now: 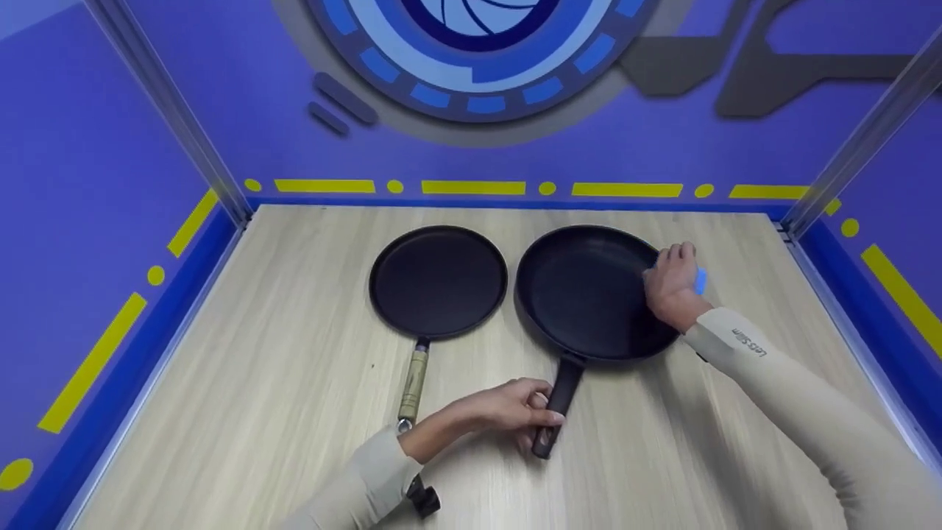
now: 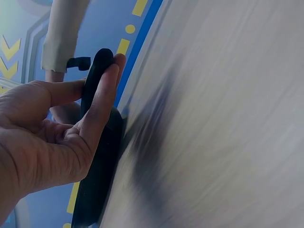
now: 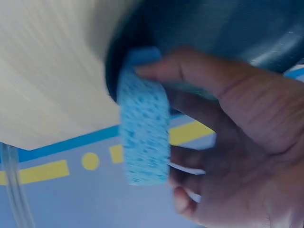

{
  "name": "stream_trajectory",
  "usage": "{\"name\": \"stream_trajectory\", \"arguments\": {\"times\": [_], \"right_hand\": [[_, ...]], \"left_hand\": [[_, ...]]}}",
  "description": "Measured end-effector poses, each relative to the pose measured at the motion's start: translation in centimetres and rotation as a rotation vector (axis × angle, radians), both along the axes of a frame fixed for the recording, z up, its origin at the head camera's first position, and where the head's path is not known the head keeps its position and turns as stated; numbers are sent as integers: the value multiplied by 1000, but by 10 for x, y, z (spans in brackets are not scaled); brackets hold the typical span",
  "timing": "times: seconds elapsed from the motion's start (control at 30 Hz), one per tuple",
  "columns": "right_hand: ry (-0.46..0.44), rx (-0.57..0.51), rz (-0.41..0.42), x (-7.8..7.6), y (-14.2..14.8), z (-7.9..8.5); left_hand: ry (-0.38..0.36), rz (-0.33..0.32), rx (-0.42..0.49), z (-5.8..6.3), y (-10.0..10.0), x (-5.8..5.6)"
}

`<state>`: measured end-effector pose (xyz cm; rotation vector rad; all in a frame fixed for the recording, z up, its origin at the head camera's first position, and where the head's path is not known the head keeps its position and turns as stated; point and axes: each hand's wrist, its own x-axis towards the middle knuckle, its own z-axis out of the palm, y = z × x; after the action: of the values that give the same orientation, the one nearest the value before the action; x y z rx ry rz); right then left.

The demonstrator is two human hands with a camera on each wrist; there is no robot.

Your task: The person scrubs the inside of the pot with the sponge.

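Note:
A deep black frying pan (image 1: 581,287) sits right of centre on the wooden table, its handle (image 1: 565,386) toward me. My left hand (image 1: 508,405) pinches that handle near its end; in the left wrist view the thumb and fingers (image 2: 100,102) lie on either side of it. At the pan's right rim is my right hand (image 1: 671,287), holding a blue sponge (image 3: 145,123) between thumb and fingers. The sponge is against or close to the rim; exact contact is blurred. In the head view only a corner of the sponge (image 1: 700,280) shows.
Left of the frying pan lies a flat, shallow black pan (image 1: 438,282) with a wooden handle (image 1: 413,383), close to my left forearm. Blue-purple panels (image 1: 471,162) with yellow marks border the light wooden table (image 1: 294,331) at the back and sides.

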<state>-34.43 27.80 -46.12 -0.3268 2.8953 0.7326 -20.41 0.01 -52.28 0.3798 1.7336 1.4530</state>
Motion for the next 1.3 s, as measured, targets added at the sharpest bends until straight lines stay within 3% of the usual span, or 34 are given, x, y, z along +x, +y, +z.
{"name": "stream_trajectory", "arguments": {"times": [0.2,0.3,0.4,0.5,0.57,0.73,0.87,1.0,1.13,1.3], "right_hand": [[-252,-8,54,24,-3,33],[-389,-112,78,30,0,42],[-529,-217,57,26,1,46],[-669,-271,53,18,0,45],[-744,-318,110,13,-2,40],[-822,-597,223,10,-8,15],[-788,-837,227,8,-17,-9],[-653,-962,238,3,-32,-26],[-381,-949,289,-6,-56,-40],[-135,-840,255,-24,-80,-48]], "left_hand": [[-7,-2,15,-2,0,-1],[-3,-6,13,-2,0,0],[8,-5,14,-2,0,0],[7,-5,16,0,0,0],[4,-5,19,0,1,0],[-2,-5,20,0,2,1],[-16,-13,31,0,3,1],[-23,-23,46,0,4,-1],[-21,-13,42,0,4,0],[-20,-7,62,-1,4,3]]}}
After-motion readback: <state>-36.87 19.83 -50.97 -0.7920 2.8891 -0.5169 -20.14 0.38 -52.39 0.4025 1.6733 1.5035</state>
